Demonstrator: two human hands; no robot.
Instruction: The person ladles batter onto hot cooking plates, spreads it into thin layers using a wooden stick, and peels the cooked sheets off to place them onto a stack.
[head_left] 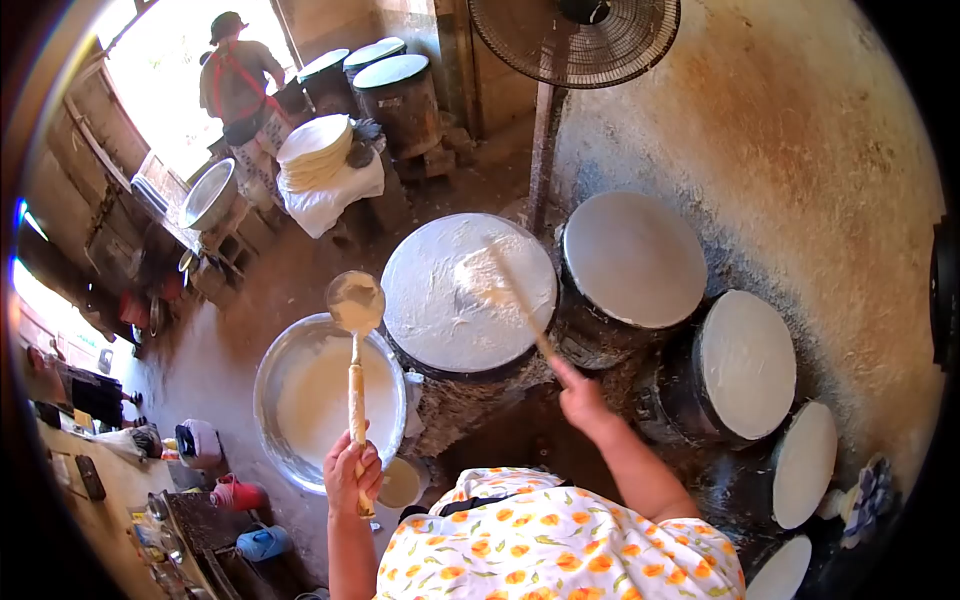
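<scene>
My left hand (352,472) is wrapped round the pale handle of a ladle (356,303). The ladle's round, batter-coated bowl is up near the edge of the griddle, above the far rim of a metal basin (264,395) of creamy batter. In my right hand (585,402) is a long stick-like spreader (520,298), its far end over a thicker patch of batter. That patch lies on a round griddle (430,300) coated with white batter. Whatever is on the spreader's tip is blurred.
More drum-like stoves with round tops (635,260) curve along the wall to my right. A pole-mounted fan (575,35) stands at the back. A stack of flatbreads (315,155) rests on a white cloth; a person (235,85) stands beyond. A small container (402,482) sits beside the basin.
</scene>
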